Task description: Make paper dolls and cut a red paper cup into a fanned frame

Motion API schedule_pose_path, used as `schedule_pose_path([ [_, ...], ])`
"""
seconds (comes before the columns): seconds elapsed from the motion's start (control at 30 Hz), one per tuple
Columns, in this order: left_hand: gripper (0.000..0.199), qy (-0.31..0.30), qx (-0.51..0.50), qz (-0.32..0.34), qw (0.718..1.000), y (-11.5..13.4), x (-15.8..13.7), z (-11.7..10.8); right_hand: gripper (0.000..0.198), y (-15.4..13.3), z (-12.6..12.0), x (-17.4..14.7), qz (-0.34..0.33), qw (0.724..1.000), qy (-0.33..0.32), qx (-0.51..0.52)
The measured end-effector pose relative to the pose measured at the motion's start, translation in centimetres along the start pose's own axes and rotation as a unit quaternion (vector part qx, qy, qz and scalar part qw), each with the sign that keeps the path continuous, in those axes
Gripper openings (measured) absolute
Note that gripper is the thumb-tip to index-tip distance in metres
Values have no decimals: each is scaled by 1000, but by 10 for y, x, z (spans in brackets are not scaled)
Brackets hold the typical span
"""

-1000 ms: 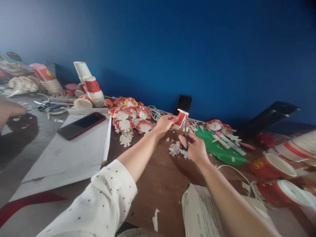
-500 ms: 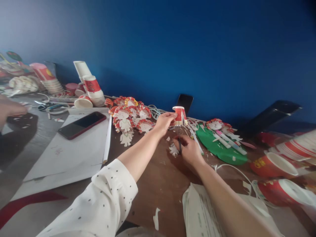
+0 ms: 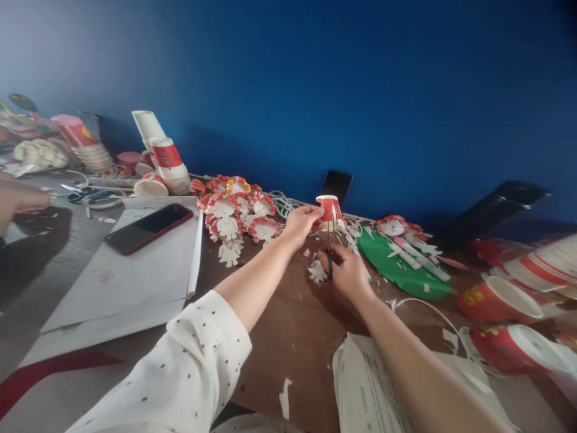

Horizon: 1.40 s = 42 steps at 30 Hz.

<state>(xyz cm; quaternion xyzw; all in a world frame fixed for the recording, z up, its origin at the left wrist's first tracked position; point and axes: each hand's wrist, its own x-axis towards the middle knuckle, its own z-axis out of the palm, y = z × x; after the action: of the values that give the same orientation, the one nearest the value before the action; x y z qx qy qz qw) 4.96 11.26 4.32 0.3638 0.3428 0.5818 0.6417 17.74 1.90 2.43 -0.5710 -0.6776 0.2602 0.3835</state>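
Note:
A small red and white paper cup (image 3: pixel 331 210) is pinched in my left hand (image 3: pixel 301 225), its base upward and its side slit into strips. Below it my right hand (image 3: pixel 348 269) is closed on a pair of dark scissors (image 3: pixel 329 260). The scissor blades point up at the lower edge of the cup. Just left of my right hand, a white paper cutout (image 3: pixel 318 272) lies on the brown table (image 3: pixel 270 337). To the left of my left forearm is a pile of paper dolls (image 3: pixel 228 210) with red frilled heads.
A phone (image 3: pixel 151 228) rests on a white board (image 3: pixel 99 282) at left. Stacked cups (image 3: pixel 169 162) stand behind it. More cups (image 3: pixel 502 299) lie at right, near a green disc (image 3: pixel 401 270) with pens and scraps. Another person's hand (image 3: pixel 24 195) is at far left.
The scissors and my right hand have shifted very slightly at the cup's lower edge, and the strips hang a little differently. My left hand keeps its hold on the cup.

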Motion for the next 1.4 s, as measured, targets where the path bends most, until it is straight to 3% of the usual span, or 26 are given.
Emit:
schedule_pose_path([
  [0.5, 19, -2, 7, 4, 1000, -2, 2, -1, 25, 4, 2, 0, -22, 998, 44, -49],
  [0.93, 12, -29, 105, 8, 994, -2, -9, 9, 29, 6, -2, 3, -1, 998, 58, -7],
  [1.4, 13, -34, 101, 10, 994, -4, -8, 8, 27, 5, -1, 3, -4, 998, 67, 5],
])
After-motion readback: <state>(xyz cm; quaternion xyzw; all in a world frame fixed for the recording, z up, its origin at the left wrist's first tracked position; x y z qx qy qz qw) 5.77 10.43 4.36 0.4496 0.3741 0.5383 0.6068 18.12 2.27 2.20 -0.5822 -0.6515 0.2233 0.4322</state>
